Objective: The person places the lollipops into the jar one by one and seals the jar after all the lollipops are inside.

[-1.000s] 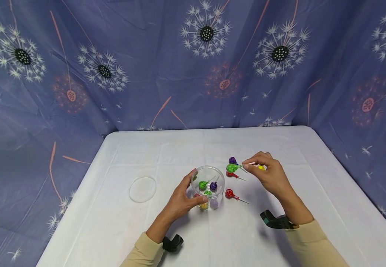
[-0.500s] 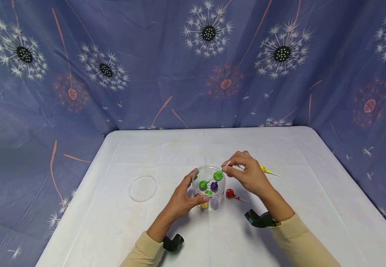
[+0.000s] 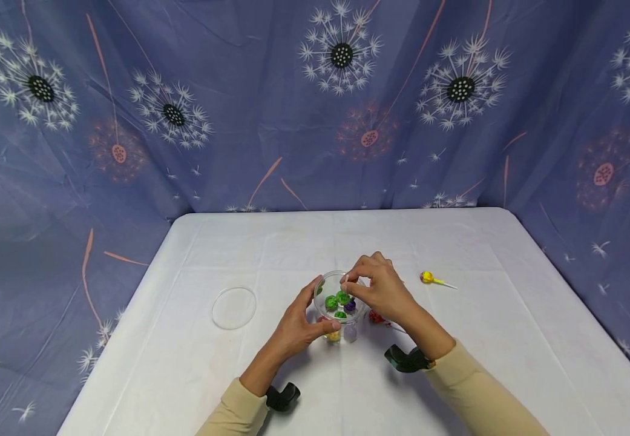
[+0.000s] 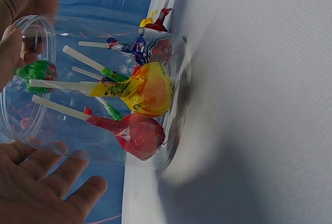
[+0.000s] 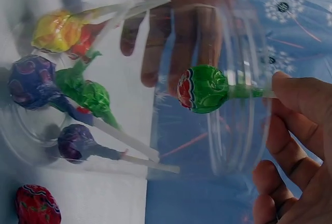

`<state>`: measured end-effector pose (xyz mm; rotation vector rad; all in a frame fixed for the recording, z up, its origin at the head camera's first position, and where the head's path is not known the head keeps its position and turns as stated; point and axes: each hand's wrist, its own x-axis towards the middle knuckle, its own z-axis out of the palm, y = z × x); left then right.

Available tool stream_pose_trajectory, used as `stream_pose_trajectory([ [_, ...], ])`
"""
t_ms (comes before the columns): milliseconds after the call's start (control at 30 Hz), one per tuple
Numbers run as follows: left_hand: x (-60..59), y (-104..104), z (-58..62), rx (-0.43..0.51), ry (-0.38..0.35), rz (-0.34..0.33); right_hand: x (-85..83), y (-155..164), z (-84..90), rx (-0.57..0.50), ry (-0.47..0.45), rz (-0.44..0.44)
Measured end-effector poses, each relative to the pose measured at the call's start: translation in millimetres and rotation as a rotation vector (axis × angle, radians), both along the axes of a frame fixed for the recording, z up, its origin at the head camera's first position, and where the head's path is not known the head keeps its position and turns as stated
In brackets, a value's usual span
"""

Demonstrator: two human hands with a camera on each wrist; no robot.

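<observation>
A clear plastic jar (image 3: 347, 332) stands mid-table with several wrapped lollipops inside, among them yellow (image 4: 148, 92), red (image 4: 137, 136) and purple (image 5: 31, 81) ones. My left hand (image 3: 306, 315) grips the jar's left side. Over the jar's mouth, my right hand (image 3: 354, 284) pinches the stick of a green lollipop (image 5: 202, 89), whose head hangs just inside the rim. A red lollipop (image 3: 376, 317) lies on the table right of the jar, partly hidden by my right wrist.
A yellow lollipop (image 3: 428, 277) lies on the white tablecloth (image 3: 456, 363) to the right. A clear round lid (image 3: 233, 307) lies flat left of the jar. Blue dandelion-print fabric (image 3: 293, 121) closes in the table at the back and sides.
My right hand has carried the green lollipop left from above the loose lollipops to the jar's mouth and lowered it in. The left hand has stayed on the jar.
</observation>
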<state>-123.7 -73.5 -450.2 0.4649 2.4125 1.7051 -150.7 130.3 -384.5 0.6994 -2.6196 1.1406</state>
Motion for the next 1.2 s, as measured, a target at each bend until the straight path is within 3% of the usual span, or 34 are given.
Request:
stream_pose_trajectory([
  [267,1.7,-2,0.1,0.001,0.016,-0.007,-1.8,-9,-8.7,0.151,0.163,0.003],
  [533,2.7,-1,0.0,0.002,0.009,-0.008,-0.7,-14,-12.6,0.224,0.246,-0.016],
  [767,2.3,-1,0.3,-0.005,0.001,0.003,-0.2,-12,-11.2,0.183,0.255,-0.011],
  [1033,4.7,0,6.4,-0.009,0.016,0.006,-1.2,1,2.2,0.099,0.221,-0.041],
  [1200,2.4,0,1.0,-0.01,0.033,0.01,-6.4,17,7.4,0.038,0.228,-0.081],
])
